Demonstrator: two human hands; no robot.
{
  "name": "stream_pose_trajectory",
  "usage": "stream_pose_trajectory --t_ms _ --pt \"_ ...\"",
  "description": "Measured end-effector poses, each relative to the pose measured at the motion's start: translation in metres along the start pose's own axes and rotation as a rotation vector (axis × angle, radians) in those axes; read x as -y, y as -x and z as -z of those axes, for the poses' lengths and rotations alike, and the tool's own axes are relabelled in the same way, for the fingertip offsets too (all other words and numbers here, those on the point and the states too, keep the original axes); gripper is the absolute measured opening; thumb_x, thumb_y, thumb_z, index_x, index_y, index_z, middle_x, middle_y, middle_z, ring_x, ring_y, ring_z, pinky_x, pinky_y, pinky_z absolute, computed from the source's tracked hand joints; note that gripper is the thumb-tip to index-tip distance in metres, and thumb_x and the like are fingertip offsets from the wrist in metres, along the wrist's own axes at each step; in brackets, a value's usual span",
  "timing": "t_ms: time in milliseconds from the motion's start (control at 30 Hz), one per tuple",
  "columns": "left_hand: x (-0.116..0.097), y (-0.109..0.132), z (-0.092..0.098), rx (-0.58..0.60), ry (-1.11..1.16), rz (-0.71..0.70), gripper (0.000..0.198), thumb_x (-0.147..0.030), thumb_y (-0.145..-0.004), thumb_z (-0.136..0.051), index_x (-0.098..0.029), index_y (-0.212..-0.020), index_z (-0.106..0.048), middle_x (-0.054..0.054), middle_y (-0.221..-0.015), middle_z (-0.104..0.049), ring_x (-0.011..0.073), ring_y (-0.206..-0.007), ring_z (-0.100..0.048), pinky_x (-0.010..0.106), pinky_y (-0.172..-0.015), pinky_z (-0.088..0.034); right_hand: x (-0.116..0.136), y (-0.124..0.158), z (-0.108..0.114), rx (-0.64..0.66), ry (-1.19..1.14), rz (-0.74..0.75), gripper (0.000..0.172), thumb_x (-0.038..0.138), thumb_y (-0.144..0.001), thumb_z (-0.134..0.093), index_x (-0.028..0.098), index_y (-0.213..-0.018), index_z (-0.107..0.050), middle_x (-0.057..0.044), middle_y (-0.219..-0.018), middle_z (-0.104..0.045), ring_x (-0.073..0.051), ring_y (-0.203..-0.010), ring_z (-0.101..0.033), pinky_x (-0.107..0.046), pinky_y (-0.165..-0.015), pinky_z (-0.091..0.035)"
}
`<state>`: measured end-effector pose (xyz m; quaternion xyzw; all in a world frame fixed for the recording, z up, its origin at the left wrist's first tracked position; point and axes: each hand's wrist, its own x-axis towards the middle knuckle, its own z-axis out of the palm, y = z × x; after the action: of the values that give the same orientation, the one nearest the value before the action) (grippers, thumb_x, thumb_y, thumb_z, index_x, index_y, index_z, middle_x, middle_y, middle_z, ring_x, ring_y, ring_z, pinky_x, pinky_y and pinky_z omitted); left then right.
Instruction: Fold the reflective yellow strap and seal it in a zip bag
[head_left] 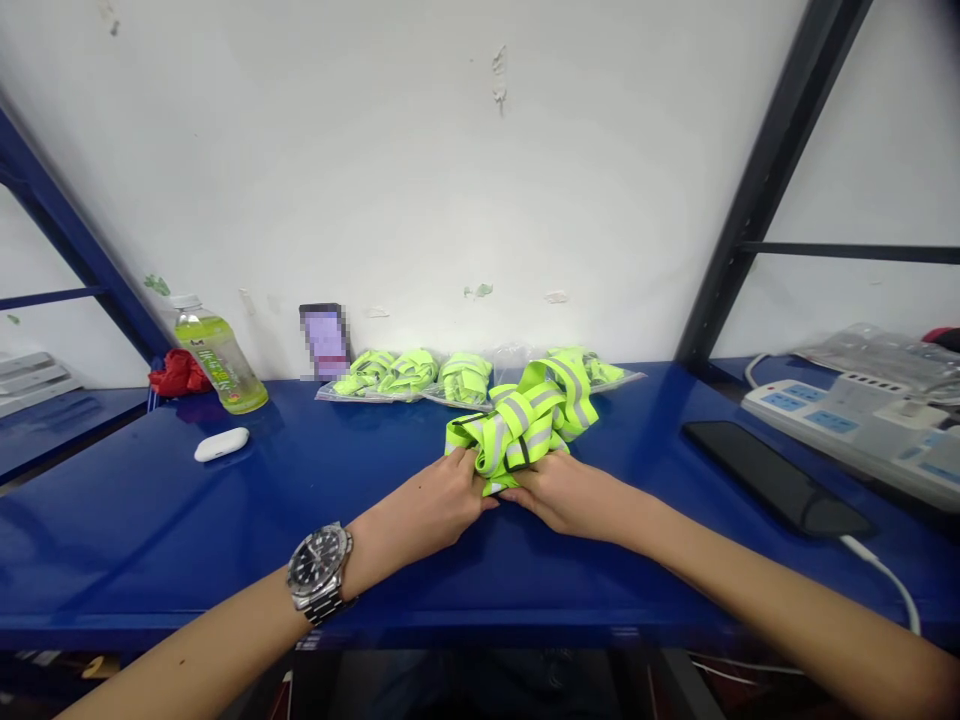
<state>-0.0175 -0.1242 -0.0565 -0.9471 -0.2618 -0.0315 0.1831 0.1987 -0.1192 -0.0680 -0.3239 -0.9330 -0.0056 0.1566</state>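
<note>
While the reflective strap bundle (pixel 529 415) lies on the blue shelf deck (pixel 300 500), both hands grip its near edge. The left hand (pixel 439 500) closes on the bundle's near-left corner, fingers curled into the neon-yellow webbing. The right hand (pixel 566 492) closes on the near-right corner, fingertips tucked under the fabric. The two hands sit close together, almost touching, just below the bundle. A steel wristwatch (pixel 319 572) is on the left wrist.

Positions relative to the bundle:
- Behind it and to its left, along the wall: a row of bagged reflective straps (pixel 409 373).
- Left of that row: a propped phone (pixel 326 340).
- Far left: a green drink bottle (pixel 217 355), tilted, beside a red cloth (pixel 178 373).
- Left and nearer: a white earbud case (pixel 221 443).
- Right: a black phone (pixel 776 478) with a white cable (pixel 885 575).
- Far right: a power strip (pixel 847 420)
</note>
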Motion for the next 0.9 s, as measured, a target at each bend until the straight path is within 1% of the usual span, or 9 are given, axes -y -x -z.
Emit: stream_pose_trajectory --t_ms 100,200,367,433,533,600,767,833,900 --pt "-0.001 -0.003 -0.001 0.010 -0.140 -0.027 0.036 -0.024 -0.100 -0.029 -0.011 -0.096 -0.062 0.012 -0.084 -0.060 0.0257 -0.086 -0.054 0.039 -0.075 -0.042 -0.002 0.002 -0.001 -0.009 -0.104 -0.013 0.026 0.031 -0.095 -0.044 0.016 -0.105 -0.063 -0.012 -0.096 -0.066 -0.025 -0.087 -0.063 -0.037 -0.076 -0.049" --pt "0.001 -0.004 -0.004 -0.014 -0.185 -0.024 0.038 -0.024 -0.100 -0.026 -0.009 -0.094 -0.060 0.011 -0.081 -0.058 0.0256 -0.083 -0.054 0.038 -0.072 -0.042 -0.004 0.002 -0.006 -0.038 -0.163 -0.047 0.025 0.030 -0.096 -0.042 0.015 -0.104 -0.061 -0.011 -0.094 -0.064 -0.024 -0.087 -0.062 -0.037 -0.077 -0.049" --pt "0.006 -0.005 -0.001 -0.040 0.060 0.135 0.033 -0.028 -0.100 -0.028 -0.011 -0.095 -0.057 0.012 -0.088 -0.056 0.0234 -0.081 -0.055 0.034 -0.069 -0.043 -0.002 -0.002 -0.008 -0.178 -0.292 -0.091 0.021 0.025 -0.098 -0.037 0.018 -0.103 -0.056 -0.010 -0.101 -0.061 -0.022 -0.096 -0.058 -0.037 -0.083 -0.048" --pt "0.011 -0.007 0.005 -0.008 0.215 0.180 0.034 -0.029 -0.101 -0.027 -0.013 -0.094 -0.056 0.009 -0.085 -0.058 0.0200 -0.074 -0.055 0.031 -0.065 -0.042 0.000 -0.005 -0.006 -0.230 -0.287 -0.113 0.022 0.026 -0.098 -0.036 0.018 -0.097 -0.056 -0.011 -0.102 -0.059 -0.023 -0.096 -0.056 -0.038 -0.083 -0.048" --pt "0.019 -0.013 0.011 0.081 0.437 0.216 0.043 -0.029 -0.102 -0.022 -0.016 -0.081 -0.057 0.002 -0.066 -0.055 0.0139 -0.055 -0.048 0.027 -0.056 -0.036 0.001 -0.007 -0.008 -0.222 -0.240 -0.160 0.027 0.027 -0.099 -0.032 0.018 -0.087 -0.054 -0.009 -0.090 -0.058 -0.022 -0.086 -0.054 -0.037 -0.078 -0.047" --pt "0.024 -0.018 0.011 0.099 0.484 0.217 0.044 -0.028 -0.101 -0.022 -0.016 -0.078 -0.057 0.001 -0.062 -0.054 0.0129 -0.053 -0.047 0.026 -0.055 -0.035 0.003 -0.007 -0.014 -0.192 -0.185 -0.187 0.027 0.026 -0.100 -0.030 0.018 -0.089 -0.053 -0.008 -0.086 -0.058 -0.021 -0.083 -0.053 -0.036 -0.076 -0.047" --pt "0.032 -0.025 0.001 0.210 0.282 0.191 0.044 -0.031 -0.099 -0.026 -0.016 -0.086 -0.066 0.005 -0.065 -0.057 0.0177 -0.058 -0.055 0.027 -0.057 -0.040 0.013 -0.009 -0.026 -0.209 0.187 -0.299 0.030 0.026 -0.099 -0.029 0.013 -0.094 -0.056 -0.016 -0.093 -0.056 -0.028 -0.087 -0.051 -0.043 -0.077 -0.044" --pt "0.033 -0.025 -0.003 0.252 0.217 0.240 0.050 -0.037 -0.099 -0.024 -0.016 -0.085 -0.067 0.007 -0.062 -0.057 0.0202 -0.058 -0.058 0.028 -0.056 -0.042 0.018 -0.010 -0.026 -0.243 0.304 -0.326 0.031 0.027 -0.098 -0.031 0.012 -0.096 -0.057 -0.018 -0.094 -0.056 -0.030 -0.087 -0.050 -0.045 -0.075 -0.043" --pt "0.033 -0.026 -0.005 0.274 0.198 0.298 0.051 -0.041 -0.099 -0.025 -0.017 -0.084 -0.068 0.009 -0.065 -0.059 0.0227 -0.061 -0.061 0.030 -0.057 -0.045 0.023 -0.010 -0.022 -0.238 0.326 -0.284 0.029 0.025 -0.098 -0.032 0.012 -0.095 -0.058 -0.016 -0.092 -0.056 -0.029 -0.085 -0.050 -0.044 -0.074 -0.042"
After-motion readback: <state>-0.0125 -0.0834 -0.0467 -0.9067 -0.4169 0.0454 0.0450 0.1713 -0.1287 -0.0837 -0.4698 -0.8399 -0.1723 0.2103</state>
